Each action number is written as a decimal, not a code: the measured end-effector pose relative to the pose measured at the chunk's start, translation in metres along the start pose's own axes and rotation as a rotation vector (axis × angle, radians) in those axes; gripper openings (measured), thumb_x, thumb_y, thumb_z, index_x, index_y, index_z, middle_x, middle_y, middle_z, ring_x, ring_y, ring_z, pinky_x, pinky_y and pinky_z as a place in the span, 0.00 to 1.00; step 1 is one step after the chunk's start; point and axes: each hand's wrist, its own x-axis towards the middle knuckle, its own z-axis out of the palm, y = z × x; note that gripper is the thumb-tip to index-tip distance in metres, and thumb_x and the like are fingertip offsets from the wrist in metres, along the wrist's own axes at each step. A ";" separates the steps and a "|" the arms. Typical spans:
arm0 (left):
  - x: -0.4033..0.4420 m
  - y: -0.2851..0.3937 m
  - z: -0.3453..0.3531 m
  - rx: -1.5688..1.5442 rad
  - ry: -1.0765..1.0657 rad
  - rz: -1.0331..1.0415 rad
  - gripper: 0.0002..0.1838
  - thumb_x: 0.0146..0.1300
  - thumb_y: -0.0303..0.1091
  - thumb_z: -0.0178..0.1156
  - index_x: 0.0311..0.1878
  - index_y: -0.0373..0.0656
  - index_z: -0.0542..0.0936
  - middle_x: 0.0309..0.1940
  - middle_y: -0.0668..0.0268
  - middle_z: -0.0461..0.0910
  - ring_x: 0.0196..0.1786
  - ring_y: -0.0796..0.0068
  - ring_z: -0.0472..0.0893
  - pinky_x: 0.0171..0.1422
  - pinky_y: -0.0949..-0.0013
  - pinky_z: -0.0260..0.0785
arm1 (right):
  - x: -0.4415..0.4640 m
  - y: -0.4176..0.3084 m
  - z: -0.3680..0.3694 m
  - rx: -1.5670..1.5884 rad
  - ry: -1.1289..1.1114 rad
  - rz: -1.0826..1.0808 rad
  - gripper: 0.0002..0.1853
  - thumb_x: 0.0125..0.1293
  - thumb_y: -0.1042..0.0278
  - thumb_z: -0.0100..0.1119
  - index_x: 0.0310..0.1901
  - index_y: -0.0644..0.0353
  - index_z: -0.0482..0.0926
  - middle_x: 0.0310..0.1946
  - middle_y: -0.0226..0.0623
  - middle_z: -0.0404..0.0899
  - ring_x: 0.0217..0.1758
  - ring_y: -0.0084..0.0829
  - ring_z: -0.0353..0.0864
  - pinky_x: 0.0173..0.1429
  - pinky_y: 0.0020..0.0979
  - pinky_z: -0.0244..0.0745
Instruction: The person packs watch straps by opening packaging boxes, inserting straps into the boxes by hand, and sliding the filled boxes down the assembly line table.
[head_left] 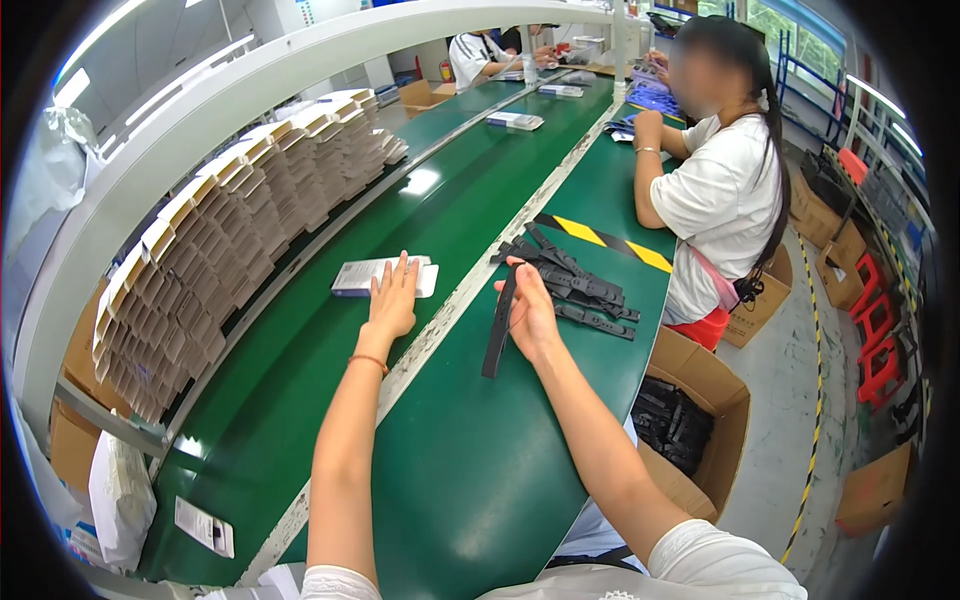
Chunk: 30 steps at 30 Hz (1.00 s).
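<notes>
My left hand (393, 300) lies with spread fingers on a small white box (352, 279) with an open flap, on the green conveyor belt (300, 330). In my right hand (532, 312) a black strap (500, 335) is pinched near its top end and hangs down over the green table. Just behind and beside that hand, a pile of similar black straps (585, 288) is spread on the table (470, 450).
Stacked open white boxes (240, 210) line the belt's left side. More flat boxes lie on the belt (515, 121) and at lower left (204, 527). A co-worker (725, 180) sits at the right beyond yellow-black tape (600, 238). A carton of black items (720, 400) stands at right.
</notes>
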 end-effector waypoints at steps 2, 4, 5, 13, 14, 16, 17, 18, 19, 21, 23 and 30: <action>0.020 -0.010 0.003 -0.026 -0.111 -0.003 0.47 0.50 0.19 0.55 0.73 0.53 0.47 0.75 0.64 0.40 0.75 0.53 0.44 0.73 0.42 0.41 | 0.001 -0.002 -0.003 0.005 0.017 -0.011 0.17 0.69 0.52 0.50 0.55 0.49 0.70 0.31 0.32 0.79 0.27 0.20 0.76 0.31 0.24 0.74; 0.033 -0.018 -0.005 0.006 -0.265 -0.045 0.58 0.43 0.29 0.69 0.73 0.55 0.40 0.75 0.66 0.41 0.76 0.58 0.41 0.74 0.41 0.37 | 0.003 -0.004 -0.006 0.018 0.007 -0.027 0.17 0.69 0.53 0.50 0.54 0.48 0.70 0.32 0.33 0.79 0.29 0.20 0.77 0.32 0.24 0.74; 0.039 -0.024 -0.007 0.003 -0.309 -0.054 0.62 0.39 0.30 0.72 0.73 0.55 0.39 0.74 0.65 0.44 0.76 0.60 0.41 0.74 0.40 0.37 | 0.003 -0.005 -0.004 0.030 0.031 -0.035 0.16 0.69 0.53 0.50 0.54 0.48 0.70 0.33 0.33 0.79 0.31 0.20 0.77 0.33 0.24 0.74; 0.000 -0.001 -0.061 -0.152 0.238 0.073 0.33 0.21 0.38 0.77 0.38 0.42 0.75 0.37 0.62 0.74 0.45 0.60 0.75 0.53 0.60 0.66 | -0.005 -0.033 0.018 -0.033 -0.017 -0.423 0.17 0.68 0.63 0.53 0.55 0.53 0.64 0.42 0.44 0.78 0.40 0.28 0.80 0.41 0.29 0.78; -0.010 0.009 -0.073 -0.236 0.321 0.055 0.31 0.22 0.38 0.77 0.35 0.42 0.75 0.34 0.62 0.74 0.41 0.61 0.76 0.45 0.62 0.69 | -0.011 -0.041 0.029 -0.042 -0.027 -0.489 0.18 0.68 0.64 0.54 0.56 0.55 0.63 0.43 0.45 0.78 0.40 0.28 0.80 0.40 0.29 0.79; -0.033 0.030 -0.103 -0.381 0.333 -0.019 0.29 0.24 0.39 0.77 0.33 0.41 0.75 0.30 0.63 0.74 0.34 0.64 0.76 0.39 0.65 0.69 | -0.022 -0.057 0.056 -0.060 -0.078 -0.603 0.19 0.67 0.65 0.54 0.56 0.57 0.62 0.44 0.47 0.77 0.41 0.30 0.80 0.40 0.29 0.79; -0.042 0.036 -0.111 -0.436 0.342 -0.037 0.28 0.25 0.40 0.77 0.31 0.40 0.74 0.28 0.64 0.74 0.30 0.68 0.75 0.37 0.68 0.69 | -0.028 -0.065 0.069 -0.092 -0.124 -0.633 0.20 0.67 0.65 0.54 0.57 0.58 0.61 0.44 0.48 0.76 0.43 0.32 0.80 0.40 0.28 0.80; -0.051 0.040 -0.117 -0.523 0.331 -0.035 0.28 0.25 0.40 0.78 0.30 0.39 0.74 0.28 0.65 0.75 0.31 0.71 0.75 0.37 0.69 0.68 | -0.033 -0.073 0.082 -0.129 -0.161 -0.669 0.20 0.67 0.66 0.54 0.57 0.58 0.61 0.44 0.47 0.76 0.44 0.32 0.80 0.40 0.28 0.80; -0.061 0.046 -0.123 -0.569 0.337 -0.032 0.28 0.25 0.39 0.78 0.30 0.39 0.74 0.28 0.65 0.74 0.31 0.72 0.75 0.38 0.70 0.68 | -0.037 -0.079 0.096 -0.177 -0.212 -0.690 0.19 0.67 0.68 0.54 0.57 0.59 0.62 0.43 0.47 0.77 0.44 0.32 0.80 0.41 0.28 0.79; -0.080 0.058 -0.139 -0.573 0.325 -0.030 0.27 0.26 0.38 0.78 0.30 0.40 0.75 0.27 0.68 0.75 0.32 0.75 0.75 0.42 0.72 0.68 | -0.043 -0.088 0.117 -0.225 -0.261 -0.709 0.19 0.67 0.70 0.54 0.56 0.59 0.63 0.43 0.46 0.77 0.44 0.31 0.79 0.42 0.28 0.79; -0.093 0.063 -0.147 -0.693 0.349 0.007 0.26 0.27 0.37 0.78 0.31 0.40 0.75 0.28 0.68 0.76 0.33 0.76 0.75 0.43 0.72 0.68 | -0.047 -0.091 0.135 -0.470 -0.407 -0.730 0.18 0.65 0.74 0.56 0.55 0.59 0.65 0.42 0.43 0.78 0.45 0.29 0.79 0.42 0.26 0.77; -0.118 0.058 -0.172 -1.061 0.332 0.050 0.23 0.32 0.32 0.77 0.33 0.42 0.76 0.31 0.69 0.78 0.37 0.78 0.75 0.50 0.72 0.66 | -0.056 -0.080 0.176 -0.950 -0.494 -0.634 0.18 0.58 0.68 0.64 0.49 0.61 0.73 0.39 0.38 0.82 0.49 0.30 0.79 0.55 0.31 0.70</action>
